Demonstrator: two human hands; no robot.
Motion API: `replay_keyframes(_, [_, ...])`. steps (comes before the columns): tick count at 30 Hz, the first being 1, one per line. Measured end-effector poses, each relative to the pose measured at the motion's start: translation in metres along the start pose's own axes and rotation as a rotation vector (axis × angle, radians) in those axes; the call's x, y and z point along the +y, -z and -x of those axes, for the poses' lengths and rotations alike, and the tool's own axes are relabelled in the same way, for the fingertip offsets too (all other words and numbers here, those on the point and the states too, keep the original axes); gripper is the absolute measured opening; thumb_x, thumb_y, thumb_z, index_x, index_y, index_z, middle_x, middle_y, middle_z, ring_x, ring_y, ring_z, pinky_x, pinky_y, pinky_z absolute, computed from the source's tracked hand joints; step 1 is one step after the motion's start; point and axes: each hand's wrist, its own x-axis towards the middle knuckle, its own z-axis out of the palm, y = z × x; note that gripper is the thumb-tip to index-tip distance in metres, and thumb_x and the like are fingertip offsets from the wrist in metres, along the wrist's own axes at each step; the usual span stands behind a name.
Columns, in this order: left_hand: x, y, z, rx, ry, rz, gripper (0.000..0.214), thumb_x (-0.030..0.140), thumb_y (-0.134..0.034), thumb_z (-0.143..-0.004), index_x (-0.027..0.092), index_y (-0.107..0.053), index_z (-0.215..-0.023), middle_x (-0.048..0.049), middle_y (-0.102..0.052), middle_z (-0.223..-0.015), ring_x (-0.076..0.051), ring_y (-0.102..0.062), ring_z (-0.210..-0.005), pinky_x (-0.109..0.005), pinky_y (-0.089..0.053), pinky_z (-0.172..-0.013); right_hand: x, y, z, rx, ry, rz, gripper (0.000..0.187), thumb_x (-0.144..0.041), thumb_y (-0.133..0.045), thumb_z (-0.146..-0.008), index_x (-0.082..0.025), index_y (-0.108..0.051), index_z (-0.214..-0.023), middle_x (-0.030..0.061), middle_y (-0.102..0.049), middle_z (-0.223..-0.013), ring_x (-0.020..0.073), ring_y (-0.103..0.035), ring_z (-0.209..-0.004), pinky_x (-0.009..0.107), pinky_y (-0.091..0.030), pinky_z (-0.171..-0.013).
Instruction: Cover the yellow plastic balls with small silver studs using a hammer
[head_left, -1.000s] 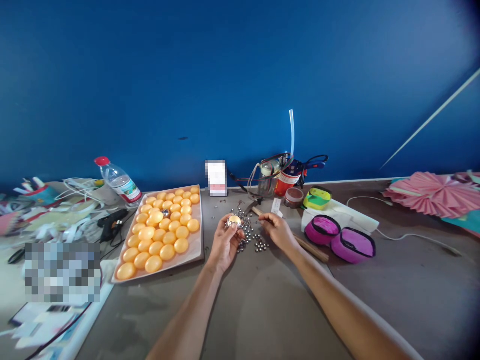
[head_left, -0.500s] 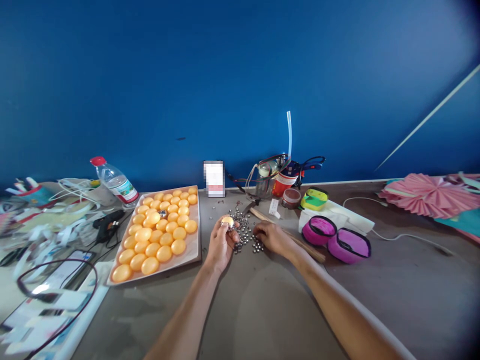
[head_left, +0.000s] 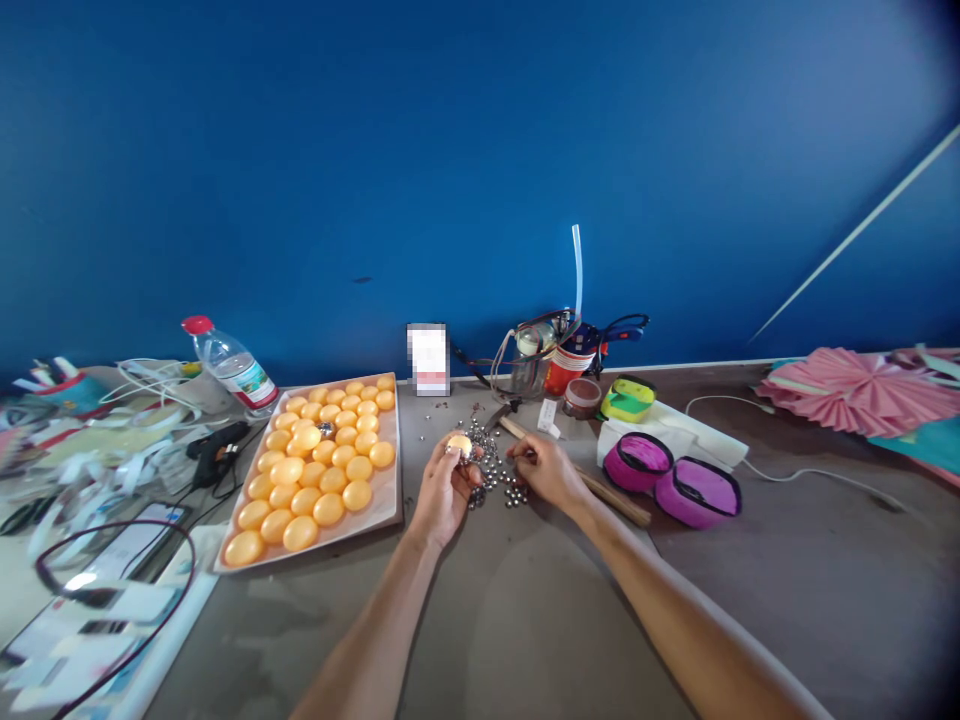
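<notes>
My left hand (head_left: 442, 490) is closed around an orange table tennis ball (head_left: 458, 443) that has small shiny silver beads on its lower side. A scattered pile of silver beads (head_left: 491, 468) lies on the table between my hands. At the pile's right edge my right hand (head_left: 546, 468) has thumb and fingertips pinched together; whatever is between them is too small to make out. To the left, a shallow box (head_left: 387, 500) holds several rows of orange balls (head_left: 328, 508), and a silver-studded ball (head_left: 325, 430) sits among them.
A hammer with a wooden handle (head_left: 611, 498) lies behind my right hand. Beyond it are a round jar (head_left: 583, 397), a red cup (head_left: 564, 372) and purple bands (head_left: 697, 491). A water bottle (head_left: 238, 370), glue gun (head_left: 214, 450), cables and paper strips crowd the left.
My right hand has risen slightly off the beads with its fingers pinched. My left hand has shifted a little to the right with the ball. The box has stayed put.
</notes>
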Motion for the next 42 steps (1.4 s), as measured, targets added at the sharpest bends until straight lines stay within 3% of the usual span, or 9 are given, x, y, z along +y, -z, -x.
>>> replay_keyframes(4, [0.000,0.001,0.001,-0.043,0.043,0.040,0.031,0.032,-0.060,-0.080,0.020,-0.054,-0.109,-0.0044,-0.065,-0.087,-0.009,-0.056,-0.060,-0.021,-0.044,-0.058,-0.009,-0.002,-0.002,0.030,-0.055,-0.292,0.002,-0.020,-0.051,-0.069,-0.021,-0.050,-0.070,-0.0049,-0.052,-0.049,0.0108,-0.045,-0.038,0.024,-0.033,-0.042])
replay_keyframes(8, [0.002,0.000,0.001,-0.057,0.063,0.095,0.044,0.031,-0.060,-0.080,0.020,-0.049,-0.121,-0.0061,-0.065,-0.089,-0.010,-0.058,-0.064,-0.022,-0.047,-0.064,-0.016,-0.003,-0.002,0.014,-0.096,-0.453,0.013,-0.030,-0.062,-0.069,-0.019,-0.057,-0.072,-0.0061,-0.049,-0.043,0.0101,-0.044,-0.040,0.024,-0.034,-0.046])
replay_keyframes(15, [0.006,0.003,-0.001,-0.017,0.118,0.223,0.048,0.024,-0.058,-0.082,0.022,-0.045,-0.128,-0.0054,-0.065,-0.091,-0.011,-0.061,-0.071,-0.023,-0.050,-0.071,-0.025,-0.003,0.006,-0.130,-0.225,-0.715,0.026,-0.035,-0.068,-0.067,-0.017,-0.065,-0.085,0.0009,-0.061,-0.056,0.0130,-0.055,-0.053,0.026,-0.040,-0.055])
replay_keyframes(18, [0.005,0.004,-0.001,-0.015,0.127,0.220,0.048,0.023,-0.058,-0.081,0.021,-0.045,-0.127,-0.0053,-0.065,-0.091,-0.011,-0.061,-0.070,-0.024,-0.050,-0.071,-0.026,-0.004,0.007,-0.151,-0.228,-0.730,0.023,-0.032,-0.068,-0.067,-0.017,-0.063,-0.083,-0.0029,-0.056,-0.053,0.0083,-0.048,-0.045,0.022,-0.034,-0.048])
replay_keyframes(24, [0.001,0.001,0.000,-0.030,0.146,0.178,0.045,0.021,-0.061,-0.078,0.020,-0.050,-0.122,-0.0040,-0.066,-0.086,-0.012,-0.061,-0.066,-0.026,-0.049,-0.069,-0.029,-0.006,0.007,-0.069,-0.226,-0.780,0.025,-0.031,-0.068,-0.066,-0.019,-0.054,-0.083,-0.0092,-0.049,-0.052,0.0017,-0.029,-0.034,0.018,-0.018,-0.037])
replay_keyframes(27, [0.000,0.002,0.000,-0.049,0.143,0.168,0.043,0.021,-0.061,-0.078,0.020,-0.051,-0.119,-0.0031,-0.065,-0.086,-0.012,-0.061,-0.067,-0.027,-0.049,-0.070,-0.032,-0.007,0.008,-0.071,-0.194,-0.776,0.022,-0.033,-0.067,-0.068,-0.018,-0.055,-0.076,-0.0065,-0.052,-0.056,0.0027,-0.036,-0.036,0.019,-0.023,-0.039])
replay_keyframes(31, [-0.001,0.002,-0.001,-0.047,0.127,0.146,0.042,0.022,-0.061,-0.078,0.020,-0.052,-0.119,-0.0027,-0.065,-0.086,-0.013,-0.061,-0.067,-0.028,-0.048,-0.071,-0.034,-0.011,0.010,-0.141,-0.159,-0.756,0.022,-0.032,-0.066,-0.068,-0.017,-0.057,-0.081,-0.0025,-0.060,-0.065,0.0060,-0.047,-0.043,0.021,-0.031,-0.044])
replay_keyframes(36, [-0.002,0.002,0.000,-0.054,0.132,0.124,0.045,0.024,-0.062,-0.077,0.019,-0.051,-0.121,-0.0038,-0.065,-0.086,-0.014,-0.061,-0.069,-0.027,-0.048,-0.070,-0.035,-0.017,0.012,-0.114,-0.138,-0.663,0.020,-0.033,-0.063,-0.070,-0.019,-0.052,-0.081,-0.0039,-0.059,-0.062,0.0056,-0.042,-0.039,0.020,-0.027,-0.042])
replay_keyframes(42, [-0.002,0.001,0.001,-0.071,0.134,0.096,0.037,0.023,-0.065,-0.076,0.020,-0.054,-0.111,-0.0021,-0.064,-0.089,-0.011,-0.060,-0.065,-0.025,-0.048,-0.067,-0.039,-0.022,0.015,-0.089,-0.085,-0.539,0.018,-0.034,-0.062,-0.070,-0.018,-0.054,-0.074,-0.0064,-0.046,-0.055,0.0062,-0.036,-0.045,0.021,-0.025,-0.045])
